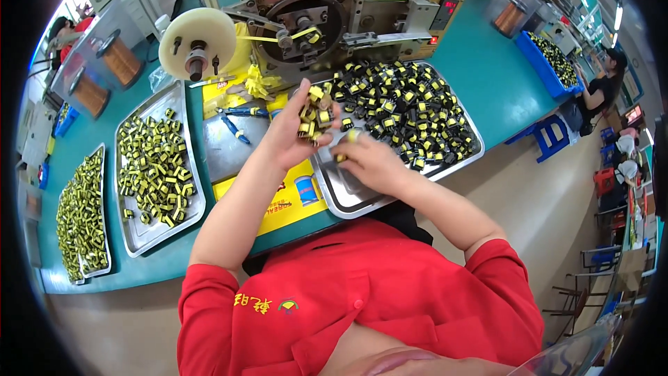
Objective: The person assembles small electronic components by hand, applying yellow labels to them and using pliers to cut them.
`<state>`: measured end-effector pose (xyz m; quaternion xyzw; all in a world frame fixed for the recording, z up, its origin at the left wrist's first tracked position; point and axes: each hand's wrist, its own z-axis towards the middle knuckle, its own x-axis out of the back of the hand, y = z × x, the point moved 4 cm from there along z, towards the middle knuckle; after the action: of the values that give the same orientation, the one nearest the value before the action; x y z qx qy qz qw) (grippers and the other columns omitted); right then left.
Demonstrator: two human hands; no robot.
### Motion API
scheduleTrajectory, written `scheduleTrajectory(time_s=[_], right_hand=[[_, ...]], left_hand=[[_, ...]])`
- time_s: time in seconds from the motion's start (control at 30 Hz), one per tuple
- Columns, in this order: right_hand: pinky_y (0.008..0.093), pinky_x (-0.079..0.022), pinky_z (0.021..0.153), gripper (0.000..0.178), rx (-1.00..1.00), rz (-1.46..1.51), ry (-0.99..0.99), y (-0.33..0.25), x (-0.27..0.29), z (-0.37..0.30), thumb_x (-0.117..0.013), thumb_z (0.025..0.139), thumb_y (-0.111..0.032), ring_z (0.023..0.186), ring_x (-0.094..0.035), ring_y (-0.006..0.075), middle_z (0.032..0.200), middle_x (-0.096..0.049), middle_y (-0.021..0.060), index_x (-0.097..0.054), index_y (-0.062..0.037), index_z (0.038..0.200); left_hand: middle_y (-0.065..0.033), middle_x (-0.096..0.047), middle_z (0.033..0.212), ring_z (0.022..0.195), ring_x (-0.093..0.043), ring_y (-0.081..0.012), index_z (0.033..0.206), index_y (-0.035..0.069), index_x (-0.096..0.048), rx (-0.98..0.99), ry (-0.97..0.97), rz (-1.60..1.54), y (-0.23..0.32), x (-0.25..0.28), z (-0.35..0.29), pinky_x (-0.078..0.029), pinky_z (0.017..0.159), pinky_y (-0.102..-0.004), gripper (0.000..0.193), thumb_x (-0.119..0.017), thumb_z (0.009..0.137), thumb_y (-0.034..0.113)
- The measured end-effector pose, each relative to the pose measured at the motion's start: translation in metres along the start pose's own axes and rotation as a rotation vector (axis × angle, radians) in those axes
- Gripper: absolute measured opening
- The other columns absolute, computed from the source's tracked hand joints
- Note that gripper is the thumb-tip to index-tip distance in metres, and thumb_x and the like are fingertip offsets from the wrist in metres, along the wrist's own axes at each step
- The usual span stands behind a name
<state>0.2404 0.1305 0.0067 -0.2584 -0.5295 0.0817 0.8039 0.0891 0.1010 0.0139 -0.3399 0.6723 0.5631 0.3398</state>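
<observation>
My left hand [287,130] is raised palm up over the near left corner of a metal tray [348,202]. Its fingers curl around several small transformer coils [317,117], black with yellow tape. Lower and to the right, my right hand [376,166] hovers over the tray with its fingers bent together. A bit of yellow, apparently another small coil [341,158], shows at its fingertips; motion blurs it. A heap of black-and-yellow coils [407,111] fills the tray's far part. Bare metal shows at the tray's near end.
Behind the tray stands a taping machine [362,21] with a cream disc [197,43]. Blue-handled cutters [233,127] lie on a yellow sheet [278,203]. Two trays of yellow coils [156,167] sit left. At right, a person [602,87] works beside a blue crate [550,66].
</observation>
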Motion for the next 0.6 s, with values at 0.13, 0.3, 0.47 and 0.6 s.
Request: scheduleTrajectory(time_s=[0.13, 0.3, 0.47, 0.6], right_hand=[[0.0264, -0.051, 0.068, 0.030, -0.008, 0.229, 0.290, -0.008, 0.030, 0.036, -0.066, 0.074, 0.000, 0.079, -0.061, 0.0173, 0.095, -0.055, 0.0082, -0.058, -0.0036, 0.103], [0.0240, -0.053, 0.067, 0.028, -0.045, 0.420, 0.443, -0.004, 0.026, 0.085, -0.067, 0.075, 0.003, 0.078, -0.062, 0.0142, 0.092, -0.054, 0.0086, -0.056, 0.0030, 0.100], [0.0238, -0.051, 0.060, 0.027, -0.130, 0.182, 0.566, -0.005, 0.027, 0.109, -0.073, 0.071, -0.007, 0.066, -0.061, 0.0146, 0.085, -0.054, 0.0095, -0.054, 0.0029, 0.086], [0.0240, -0.051, 0.060, 0.027, -0.183, 0.024, 0.604, -0.002, 0.027, 0.112, -0.074, 0.071, -0.008, 0.065, -0.061, 0.0158, 0.082, -0.054, 0.0090, -0.054, 0.0023, 0.085]], left_hand=[[-0.0086, -0.061, 0.090, 0.074, -0.059, -0.0207, 0.096, 0.009, -0.057, -0.097, 0.187, -0.008, 0.017, 0.039, -0.018, -0.041, 0.048, -0.0250, 0.034, -0.040, 0.090, 0.038], [-0.0085, -0.062, 0.097, 0.077, -0.059, -0.0211, 0.107, 0.009, -0.057, -0.137, 0.232, 0.022, 0.017, 0.038, -0.022, -0.041, 0.050, -0.0266, 0.039, -0.039, 0.091, 0.040], [-0.0080, -0.061, 0.098, 0.079, -0.059, -0.0197, 0.101, 0.010, -0.057, -0.116, 0.169, 0.016, 0.014, 0.048, -0.023, -0.042, 0.053, -0.0265, 0.034, -0.042, 0.093, 0.039], [-0.0064, -0.060, 0.098, 0.080, -0.057, -0.0176, 0.100, 0.010, -0.056, -0.109, 0.193, 0.055, 0.010, 0.049, -0.023, -0.042, 0.054, -0.0260, 0.021, -0.049, 0.091, 0.028]])
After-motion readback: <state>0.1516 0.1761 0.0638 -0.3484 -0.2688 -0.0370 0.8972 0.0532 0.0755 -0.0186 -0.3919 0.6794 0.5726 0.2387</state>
